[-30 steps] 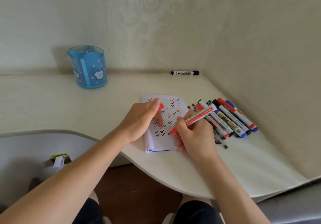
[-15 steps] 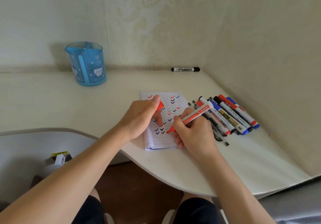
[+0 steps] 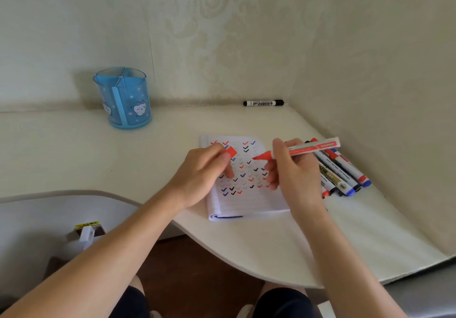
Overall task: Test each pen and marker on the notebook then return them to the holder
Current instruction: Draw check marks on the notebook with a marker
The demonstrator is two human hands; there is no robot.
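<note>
A small lined notebook [image 3: 249, 201] lies open on the desk, covered with red, blue and black tick marks. My right hand [image 3: 293, 177] grips an uncapped red marker [image 3: 308, 148], lifted off the page with its tip pointing left. My left hand [image 3: 204, 174] pinches the red cap [image 3: 231, 151] between thumb and forefinger, with other fingers resting on the page. The cap and the marker tip are a short way apart. Several more markers [image 3: 343, 172] lie in a bunch to the right of the notebook. The blue pen holder [image 3: 123, 98] stands empty at the back left.
One black marker [image 3: 263, 103] lies alone against the back wall. The cream desk [image 3: 74, 154] ends in a curved front edge, and walls close it in at the back and right. A small white and yellow object [image 3: 87, 230] sits below the desk on the left.
My right hand has lifted the red marker off the page and turned it level, tip toward the cap. A fresh red tick sits on the page. My left hand stayed put.
</note>
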